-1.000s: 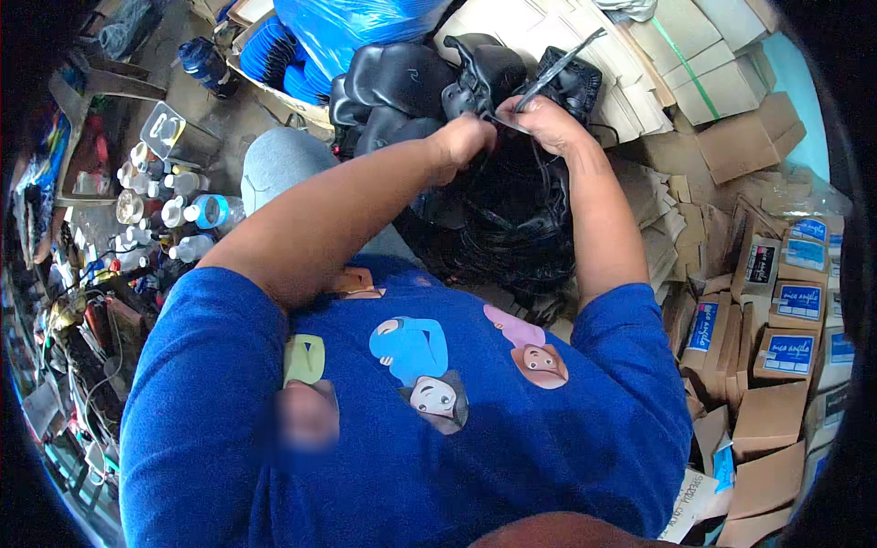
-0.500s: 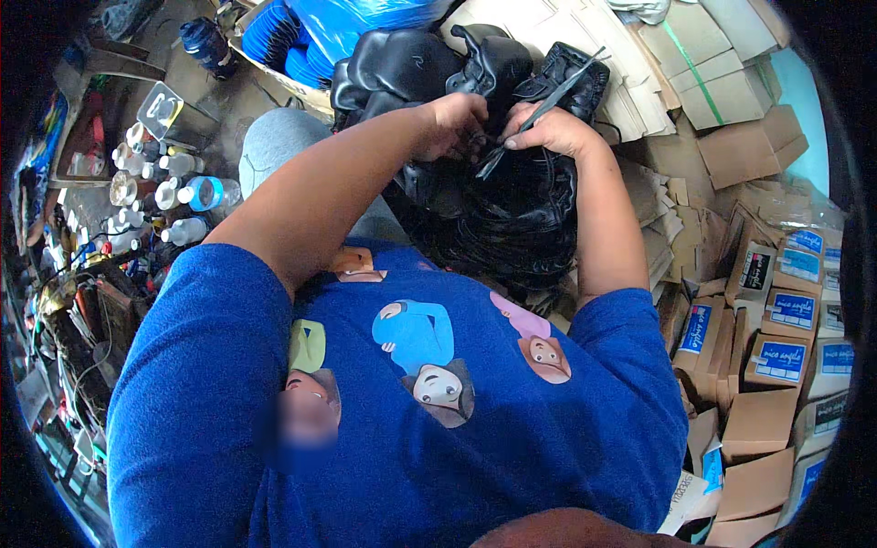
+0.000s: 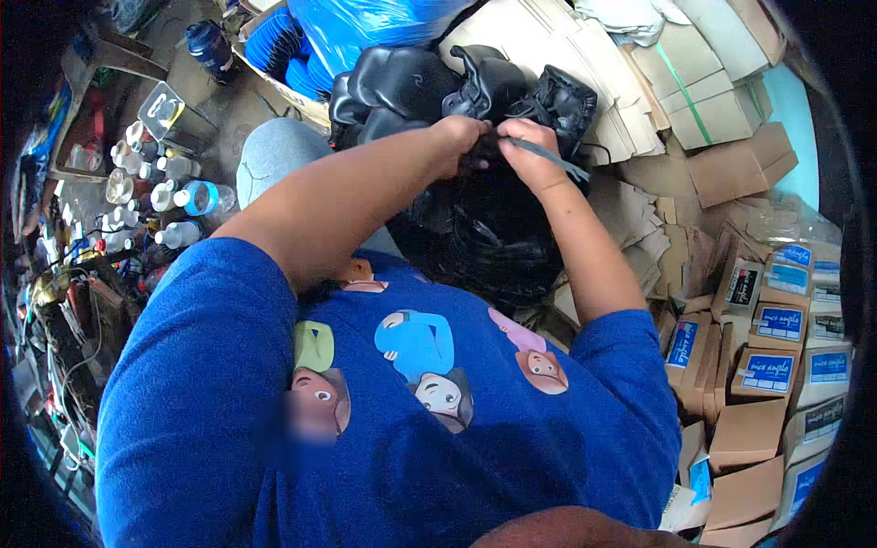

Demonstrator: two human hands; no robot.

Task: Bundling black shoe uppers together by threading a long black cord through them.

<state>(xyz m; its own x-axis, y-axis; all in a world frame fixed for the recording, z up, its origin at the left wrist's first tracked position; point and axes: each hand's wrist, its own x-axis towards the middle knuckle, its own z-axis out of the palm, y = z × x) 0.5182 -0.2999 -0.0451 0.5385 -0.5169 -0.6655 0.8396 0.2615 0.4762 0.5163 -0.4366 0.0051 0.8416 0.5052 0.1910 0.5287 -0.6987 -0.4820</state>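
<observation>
We hold a black bundle (image 3: 484, 228) of tangled cords or straps over our lap, and it hangs down against our blue shirt (image 3: 411, 438). Our left hand (image 3: 461, 142) is closed into a fist on the top of the bundle, knuckles up. Our right hand (image 3: 528, 157) is just beside it, nearly touching, fingers pinched around a thin dark strip (image 3: 553, 157) that sticks out to the right; we cannot tell whether the strip is part of the bundle.

Just beyond the hands lie black moulded pieces (image 3: 411, 87), rounded and shiny, piled together. Behind them sits a blue plastic bag (image 3: 384, 27), with ribbed blue pieces (image 3: 283, 50) to its left. Flat cardboard sheets (image 3: 548, 46) spread behind and to the right of the pile.

To our right, small brown boxes (image 3: 767, 356) with blue labels stand stacked in rows down to the lower right corner. To our left, on the floor, white bottles (image 3: 160, 196) and small jars stand clustered, with wires and tools nearer the left edge. Our knee (image 3: 274, 155) in grey cloth shows under the left forearm.
</observation>
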